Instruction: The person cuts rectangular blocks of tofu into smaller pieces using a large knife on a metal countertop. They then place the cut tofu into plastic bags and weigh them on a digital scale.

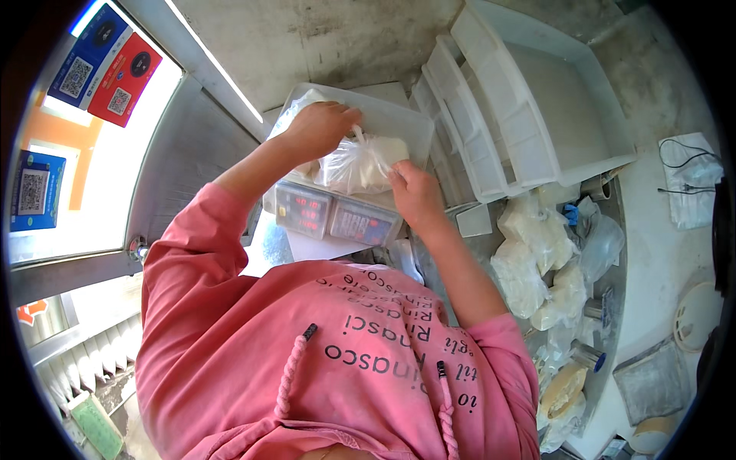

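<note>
A clear plastic bag [359, 164] with pale, blocky contents rests over a digital scale [330, 213] whose red digits are lit. My left hand [325, 127] pinches one twisted end of the bag from above. On the bag's other side, my right hand [417, 192] grips another end between thumb and fingers. The two ends stretch apart, with the bag's neck bunched between them. Behind both hands lies a translucent plastic tub [422, 129], and more clear plastic film is partly hidden under my left forearm.
Large white plastic crates [517, 103] stand tilted beside the tub. Filled plastic bags [535, 236] and metal cans [587, 355] crowd the counter at right. A metal-framed window [167, 149] with hanging payment-code cards [123, 80] is at left.
</note>
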The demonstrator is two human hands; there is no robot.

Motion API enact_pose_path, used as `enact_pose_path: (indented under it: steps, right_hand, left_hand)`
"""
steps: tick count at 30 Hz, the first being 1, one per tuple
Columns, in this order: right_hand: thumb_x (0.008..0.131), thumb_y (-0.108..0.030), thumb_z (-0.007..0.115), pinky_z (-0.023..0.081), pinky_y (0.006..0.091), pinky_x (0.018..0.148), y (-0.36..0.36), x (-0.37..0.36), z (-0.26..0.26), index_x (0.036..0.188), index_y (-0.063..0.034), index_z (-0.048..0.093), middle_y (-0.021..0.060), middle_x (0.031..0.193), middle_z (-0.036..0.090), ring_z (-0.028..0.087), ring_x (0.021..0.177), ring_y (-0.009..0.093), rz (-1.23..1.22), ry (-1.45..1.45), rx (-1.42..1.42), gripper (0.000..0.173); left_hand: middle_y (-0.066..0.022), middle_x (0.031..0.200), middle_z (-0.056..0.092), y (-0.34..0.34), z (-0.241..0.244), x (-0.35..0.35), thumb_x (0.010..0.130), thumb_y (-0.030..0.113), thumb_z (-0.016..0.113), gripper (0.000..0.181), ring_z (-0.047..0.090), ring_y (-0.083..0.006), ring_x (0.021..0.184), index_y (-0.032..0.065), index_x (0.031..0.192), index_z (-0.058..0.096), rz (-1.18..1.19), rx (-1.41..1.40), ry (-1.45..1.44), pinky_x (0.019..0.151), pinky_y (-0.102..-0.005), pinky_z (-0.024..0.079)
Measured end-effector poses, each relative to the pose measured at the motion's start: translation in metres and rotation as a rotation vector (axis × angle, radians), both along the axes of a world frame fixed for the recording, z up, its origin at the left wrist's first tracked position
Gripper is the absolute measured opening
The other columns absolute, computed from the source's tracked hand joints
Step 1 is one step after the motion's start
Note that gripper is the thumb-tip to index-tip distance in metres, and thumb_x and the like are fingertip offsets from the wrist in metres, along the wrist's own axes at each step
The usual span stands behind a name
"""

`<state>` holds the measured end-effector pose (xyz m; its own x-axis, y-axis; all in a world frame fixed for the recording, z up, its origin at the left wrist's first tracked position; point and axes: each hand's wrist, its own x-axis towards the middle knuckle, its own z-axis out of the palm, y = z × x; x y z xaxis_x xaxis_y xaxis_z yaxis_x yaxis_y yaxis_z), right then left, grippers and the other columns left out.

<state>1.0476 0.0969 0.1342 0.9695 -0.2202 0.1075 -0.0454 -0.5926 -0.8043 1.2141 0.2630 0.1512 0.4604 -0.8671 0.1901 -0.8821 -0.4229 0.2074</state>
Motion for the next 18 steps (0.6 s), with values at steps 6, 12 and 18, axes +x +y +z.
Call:
enact_pose_path:
  steps: [6, 12, 18]
  right_hand:
    - [0.082, -0.019, 0.061, 0.042, 0.0415, 0.059, -0.021, -0.024, -0.030, 0.078, -0.0004, 0.055, 0.0174, 0.072, 0.057, 0.057, 0.068, 0.032, -0.011, 0.292, 0.054, 0.020]
    - [0.075, -0.019, 0.069, 0.039, 0.0338, 0.057, -0.016, 0.026, 0.004, 0.069, -0.0022, 0.056, 0.0116, 0.070, 0.049, 0.047, 0.063, 0.021, 0.021, -0.189, 0.064, 0.022]
    - [0.068, -0.019, 0.073, 0.045, 0.0399, 0.064, 0.001, 0.079, 0.021, 0.069, -0.0036, 0.058, 0.0106, 0.072, 0.054, 0.054, 0.068, 0.029, -0.146, -0.637, -0.101, 0.021]
  left_hand:
    - [-0.0098, 0.088, 0.064, 0.027, -0.022, 0.006, 0.079, 0.011, 0.057, 0.006, 0.060, -0.0292, 0.087, 0.0055, 0.076, 0.057, 0.147, 0.051, 0.086, 0.074, -0.0399, 0.046]
    - [-0.0051, 0.089, 0.064, 0.007, -0.022, -0.022, 0.093, 0.010, 0.046, 0.009, 0.058, -0.0141, 0.081, 0.0052, 0.089, 0.053, 0.105, -0.799, 1.084, 0.061, -0.0262, 0.043]
    - [0.0007, 0.067, 0.050, -0.020, 0.000, -0.043, 0.090, 0.007, 0.042, 0.012, 0.041, -0.0054, 0.056, 0.0057, 0.095, 0.052, 0.061, -0.461, 1.296, 0.050, -0.0203, 0.031]
